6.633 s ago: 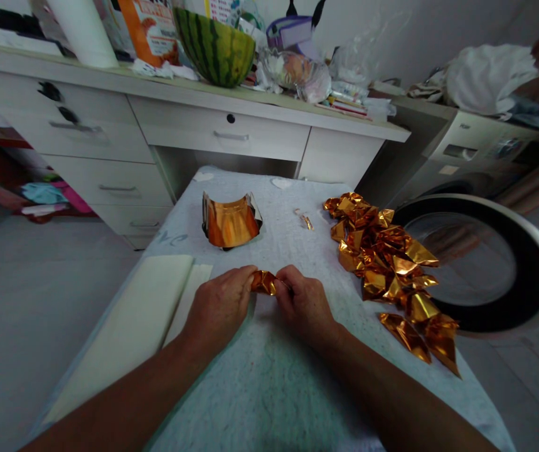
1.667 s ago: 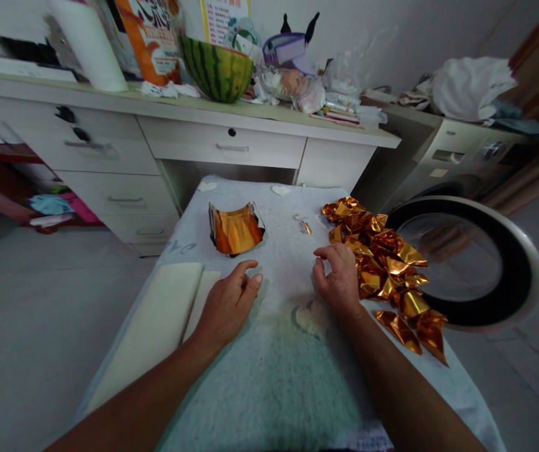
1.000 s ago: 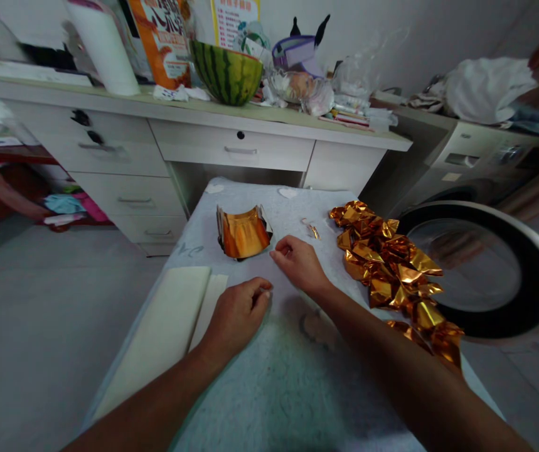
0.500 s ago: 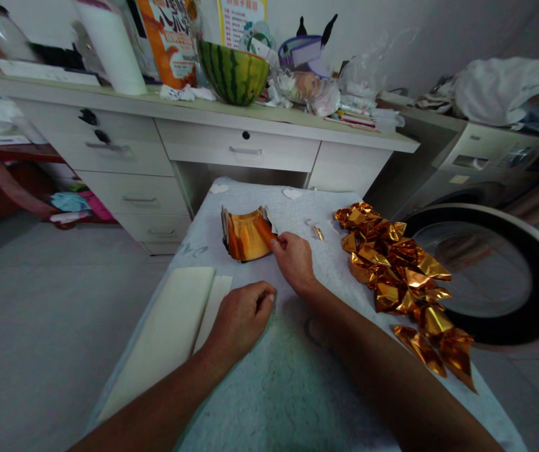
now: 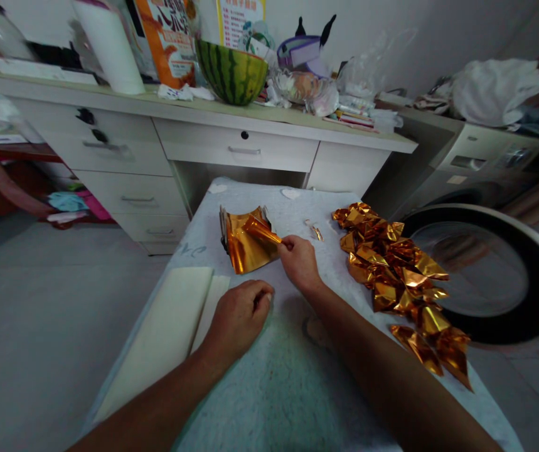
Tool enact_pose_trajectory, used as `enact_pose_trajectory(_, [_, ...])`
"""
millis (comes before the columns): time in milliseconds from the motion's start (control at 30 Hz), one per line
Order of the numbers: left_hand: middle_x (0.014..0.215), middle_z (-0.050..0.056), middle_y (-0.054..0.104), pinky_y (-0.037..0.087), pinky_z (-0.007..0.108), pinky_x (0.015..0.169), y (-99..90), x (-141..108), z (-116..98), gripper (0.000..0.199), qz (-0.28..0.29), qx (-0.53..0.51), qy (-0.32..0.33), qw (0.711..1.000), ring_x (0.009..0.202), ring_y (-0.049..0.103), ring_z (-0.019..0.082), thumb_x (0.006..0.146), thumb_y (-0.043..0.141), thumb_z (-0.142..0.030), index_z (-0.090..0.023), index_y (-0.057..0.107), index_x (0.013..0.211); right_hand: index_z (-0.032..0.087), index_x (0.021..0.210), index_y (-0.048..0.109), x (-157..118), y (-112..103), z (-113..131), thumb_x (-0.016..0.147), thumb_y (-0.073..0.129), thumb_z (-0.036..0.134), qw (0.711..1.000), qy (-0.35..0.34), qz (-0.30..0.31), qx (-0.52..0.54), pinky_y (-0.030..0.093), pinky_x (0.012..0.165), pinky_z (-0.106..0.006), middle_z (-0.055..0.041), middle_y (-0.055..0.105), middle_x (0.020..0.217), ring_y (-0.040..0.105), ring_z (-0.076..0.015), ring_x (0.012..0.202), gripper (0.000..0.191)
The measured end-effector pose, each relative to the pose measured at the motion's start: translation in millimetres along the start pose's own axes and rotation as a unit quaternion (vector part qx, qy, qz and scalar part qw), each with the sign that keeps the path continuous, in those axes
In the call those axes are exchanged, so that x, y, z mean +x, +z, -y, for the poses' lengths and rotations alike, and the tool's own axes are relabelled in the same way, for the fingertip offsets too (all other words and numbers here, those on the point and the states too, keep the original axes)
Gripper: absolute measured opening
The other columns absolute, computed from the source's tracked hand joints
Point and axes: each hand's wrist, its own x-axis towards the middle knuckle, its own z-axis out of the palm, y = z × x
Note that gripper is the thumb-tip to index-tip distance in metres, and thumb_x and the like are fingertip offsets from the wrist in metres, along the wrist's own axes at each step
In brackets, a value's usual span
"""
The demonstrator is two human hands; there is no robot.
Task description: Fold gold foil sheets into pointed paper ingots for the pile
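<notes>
A curved stack of shiny gold foil sheets [image 5: 245, 251] lies toward the far end of the cloth-covered table [image 5: 269, 389]. My right hand [image 5: 300, 260] pinches the near right corner of the top foil sheet and lifts it off the stack, so that the sheet bends upward. Closer to me, my left hand [image 5: 243, 314] rests with its fingers curled, thumb against the index finger; whether anything is between them I cannot make out. Beside its wrist lie folded cream sheets [image 5: 170, 326]. On the right is a heap of folded gold foil pieces [image 5: 391, 263].
Small gold scraps [image 5: 315, 231] lie between stack and heap. Behind the table stands a white desk [image 5: 278, 145] with half a watermelon [image 5: 231, 72] and clutter on top. At right, a washing machine's round door [image 5: 480, 270] hangs open close to the table edge.
My right hand has drawn slightly right and toward me, peeling the foil sheet's corner up from the stack. The left hand has stayed nearly in place.
</notes>
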Motion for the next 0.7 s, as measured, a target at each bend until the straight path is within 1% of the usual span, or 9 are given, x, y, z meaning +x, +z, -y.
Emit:
enact_pose_trajectory(67, [0.086, 0.003, 0.066, 0.044, 0.032, 0.076, 0.1, 1, 2, 0.018, -0.015, 0.014, 0.008, 1.000, 0.081, 0.061, 0.019, 0.086, 0.050, -0.016, -0.020, 0.067, 0.086, 0.017, 0.085, 0.073, -1, 0, 0, 0.080, 0.055, 0.013, 1.000, 0.006, 0.006, 0.005, 0.042, 0.065, -0.024, -0.0027, 0.071, 0.072, 0.063, -0.0150, 0.067, 0.019])
enact_pose_trajectory(133, [0.090, 0.004, 0.065, 0.044, 0.034, 0.081, 0.6, 2, 4, 0.017, -0.025, 0.030, 0.019, 0.999, 0.088, 0.060, 0.020, 0.086, 0.051, -0.017, -0.020, 0.067, 0.087, 0.016, 0.094, 0.070, -3, -2, -2, 0.079, 0.056, 0.013, 1.000, 0.015, 0.013, 0.016, 0.042, 0.063, -0.024, -0.0004, 0.068, 0.066, 0.061, -0.0145, 0.063, 0.021])
enact_pose_trajectory(233, [0.093, 0.005, 0.064, 0.044, 0.038, 0.086, 1.7, 1, 6, 0.017, -0.027, 0.052, 0.032, 0.998, 0.094, 0.058, 0.023, 0.086, 0.052, -0.018, -0.020, 0.068, 0.086, 0.017, 0.107, 0.061, -8, -8, -7, 0.078, 0.057, 0.017, 0.997, 0.029, 0.012, 0.064, 0.043, 0.060, -0.023, 0.0032, 0.064, 0.063, 0.060, -0.0143, 0.060, 0.029])
enact_pose_trajectory(300, [0.092, 0.005, 0.064, 0.044, 0.038, 0.087, 2.3, 1, 5, 0.017, -0.018, 0.064, 0.038, 0.997, 0.094, 0.057, 0.023, 0.086, 0.052, -0.017, -0.020, 0.068, 0.083, 0.019, 0.102, 0.058, -12, -15, -10, 0.078, 0.057, 0.021, 0.995, 0.021, 0.008, 0.099, 0.044, 0.059, -0.023, 0.0040, 0.063, 0.064, 0.060, -0.0144, 0.061, 0.024])
enact_pose_trajectory(367, [0.090, 0.005, 0.063, 0.044, 0.038, 0.085, 2.4, 0, 4, 0.017, -0.007, 0.074, 0.046, 0.996, 0.092, 0.057, 0.023, 0.086, 0.051, -0.016, -0.020, 0.067, 0.079, 0.020, 0.089, 0.058, -16, -23, -12, 0.077, 0.057, 0.024, 0.992, 0.011, 0.001, 0.125, 0.045, 0.058, -0.024, 0.0026, 0.063, 0.066, 0.060, -0.0141, 0.061, 0.013])
enact_pose_trajectory(433, [0.088, 0.006, 0.063, 0.045, 0.038, 0.084, 2.3, 0, 2, 0.016, 0.000, 0.086, 0.057, 0.995, 0.091, 0.057, 0.023, 0.085, 0.052, -0.016, -0.019, 0.065, 0.076, 0.020, 0.082, 0.057, -19, -30, -13, 0.077, 0.058, 0.026, 0.989, 0.012, -0.009, 0.147, 0.045, 0.056, -0.024, 0.0017, 0.062, 0.067, 0.059, -0.0139, 0.059, 0.008])
enact_pose_trajectory(567, [0.087, 0.005, 0.063, 0.045, 0.038, 0.083, 1.6, -1, 1, 0.016, 0.010, 0.104, 0.078, 0.991, 0.089, 0.056, 0.023, 0.086, 0.052, -0.017, -0.019, 0.064, 0.076, 0.020, 0.078, 0.055, -22, -46, -11, 0.076, 0.059, 0.031, 0.979, 0.030, -0.023, 0.199, 0.041, 0.048, -0.023, 0.0018, 0.059, 0.064, 0.056, -0.0130, 0.054, 0.012])
enact_pose_trajectory(700, [0.093, 0.006, 0.065, 0.045, 0.040, 0.086, 1.7, 0, 4, 0.013, 0.003, 0.104, 0.075, 0.992, 0.094, 0.056, 0.024, 0.086, 0.053, -0.018, -0.018, 0.066, 0.086, 0.021, 0.076, 0.053, -23, -70, -16, 0.072, 0.062, 0.033, 0.962, 0.046, -0.039, 0.267, 0.038, 0.043, -0.021, 0.0037, 0.056, 0.063, 0.053, -0.0106, 0.051, 0.016])
